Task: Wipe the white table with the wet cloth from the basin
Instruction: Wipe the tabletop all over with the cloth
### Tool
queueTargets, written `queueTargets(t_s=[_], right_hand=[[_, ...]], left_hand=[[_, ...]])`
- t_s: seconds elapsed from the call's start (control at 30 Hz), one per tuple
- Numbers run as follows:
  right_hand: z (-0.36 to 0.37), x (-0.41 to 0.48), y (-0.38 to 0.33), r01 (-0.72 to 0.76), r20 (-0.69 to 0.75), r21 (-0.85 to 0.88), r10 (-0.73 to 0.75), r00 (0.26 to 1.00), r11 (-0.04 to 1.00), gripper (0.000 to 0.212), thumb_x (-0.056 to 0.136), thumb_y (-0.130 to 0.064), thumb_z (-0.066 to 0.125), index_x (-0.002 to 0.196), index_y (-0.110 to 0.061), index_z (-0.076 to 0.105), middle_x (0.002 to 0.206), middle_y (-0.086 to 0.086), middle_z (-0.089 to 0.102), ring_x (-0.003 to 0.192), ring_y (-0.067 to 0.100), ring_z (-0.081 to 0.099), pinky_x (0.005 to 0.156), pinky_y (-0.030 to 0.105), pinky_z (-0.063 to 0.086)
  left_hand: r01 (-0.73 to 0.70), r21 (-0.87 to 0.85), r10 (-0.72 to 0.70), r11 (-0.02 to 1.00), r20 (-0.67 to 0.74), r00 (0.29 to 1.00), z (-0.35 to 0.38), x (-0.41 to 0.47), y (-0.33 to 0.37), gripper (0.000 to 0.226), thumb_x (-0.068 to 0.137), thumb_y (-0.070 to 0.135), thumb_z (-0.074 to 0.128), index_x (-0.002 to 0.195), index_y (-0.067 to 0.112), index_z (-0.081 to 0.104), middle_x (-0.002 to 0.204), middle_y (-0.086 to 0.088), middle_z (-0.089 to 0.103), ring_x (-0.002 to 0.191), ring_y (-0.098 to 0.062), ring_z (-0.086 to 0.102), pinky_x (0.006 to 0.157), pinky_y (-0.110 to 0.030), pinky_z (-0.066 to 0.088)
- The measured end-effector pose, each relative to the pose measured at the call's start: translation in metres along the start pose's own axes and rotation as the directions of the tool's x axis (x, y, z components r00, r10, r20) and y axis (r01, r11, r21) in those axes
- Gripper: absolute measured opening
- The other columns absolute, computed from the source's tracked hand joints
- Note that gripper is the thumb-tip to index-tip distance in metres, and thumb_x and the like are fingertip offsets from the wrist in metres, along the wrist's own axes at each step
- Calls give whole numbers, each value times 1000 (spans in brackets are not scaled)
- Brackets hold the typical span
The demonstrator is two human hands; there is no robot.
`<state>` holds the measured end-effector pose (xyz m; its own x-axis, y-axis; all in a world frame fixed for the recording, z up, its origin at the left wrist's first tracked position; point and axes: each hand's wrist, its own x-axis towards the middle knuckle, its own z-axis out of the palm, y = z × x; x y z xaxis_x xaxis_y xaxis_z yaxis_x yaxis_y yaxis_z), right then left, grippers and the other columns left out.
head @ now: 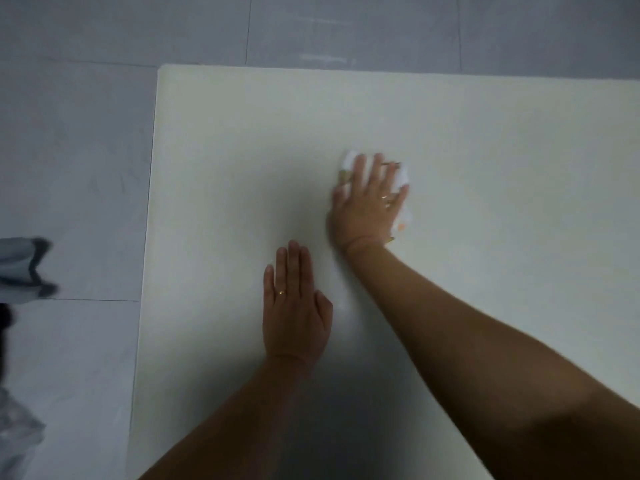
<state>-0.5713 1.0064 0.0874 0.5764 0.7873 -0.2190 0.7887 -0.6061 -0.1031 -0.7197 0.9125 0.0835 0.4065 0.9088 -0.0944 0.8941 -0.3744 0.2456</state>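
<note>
The white table (214, 161) fills most of the view. My right hand (367, 206) lies flat near its middle, fingers spread, pressing a white cloth (402, 176) onto the top. The cloth shows around my fingertips and along the hand's right side, with small orange and olive marks on it. My left hand (294, 306) rests palm down on the bare table, nearer to me and a little left of the right hand, fingers together, holding nothing. No basin is in view.
Grey tiled floor (76, 168) lies beyond the table's left and far edges. At the left border something grey-blue and blurred (24, 265) sits on the floor; I cannot tell what it is.
</note>
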Motion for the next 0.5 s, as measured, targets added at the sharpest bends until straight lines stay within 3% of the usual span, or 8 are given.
queueTargets(t_s=[0.03,0.1,0.2,0.27,0.37,0.43,0.5], right_hand=[[5,-11,-16,142,11,-12,-142,990,990,60,99,-39,23,152,-21,1,161,7,-3,147,30,-6,114,55,-7],[7,-26,-24,430,60,-33,-427,902,902,60,98,-40,28,152,-23,9,161,5,4,147,27,0,115,53,-6],[-4,0,10,646,95,-106,-639,764,756,58,98,-43,28,151,-26,12,160,2,8,147,24,5,116,49,-2],[-13,29,42,558,72,-139,-554,829,818,57,100,-41,26,151,-26,9,161,3,6,148,24,2,116,49,-3],[-23,58,67,199,-2,-45,-199,980,979,57,100,-41,23,152,-26,6,161,1,1,147,22,-2,116,49,-4],[-18,57,46,25,-31,-6,-25,999,1000,57,100,-40,22,152,-24,4,161,3,-1,147,24,-4,116,51,-5],[-9,44,14,42,-20,-20,-43,999,999,58,99,-38,21,152,-22,2,161,5,-2,147,29,-5,114,54,-6]], left_hand=[[0,-3,0,1000,-2,1000,0,0,0,68,85,23,36,147,0,27,156,-17,24,146,-29,20,119,-46,15],[-1,-10,1,1000,-5,1000,0,0,0,67,86,23,35,147,-1,27,156,-17,25,146,-28,18,119,-45,13],[2,2,-2,1000,-8,1000,1,1,-1,68,85,23,36,148,1,26,156,-16,24,146,-28,18,120,-44,11],[-1,-3,1,1000,-8,1000,2,1,-2,68,84,23,37,148,1,26,157,-15,23,146,-28,18,120,-43,10],[1,-11,-2,1000,-17,1000,2,2,-1,68,84,24,36,148,2,26,157,-15,23,146,-28,18,120,-43,11],[14,-11,-14,1000,-20,1000,2,2,0,68,84,24,36,148,2,28,156,-15,25,146,-29,20,120,-43,12],[16,-17,-16,1000,-16,1000,-1,2,1,67,84,24,36,147,2,30,156,-15,26,145,-30,23,119,-45,13]])
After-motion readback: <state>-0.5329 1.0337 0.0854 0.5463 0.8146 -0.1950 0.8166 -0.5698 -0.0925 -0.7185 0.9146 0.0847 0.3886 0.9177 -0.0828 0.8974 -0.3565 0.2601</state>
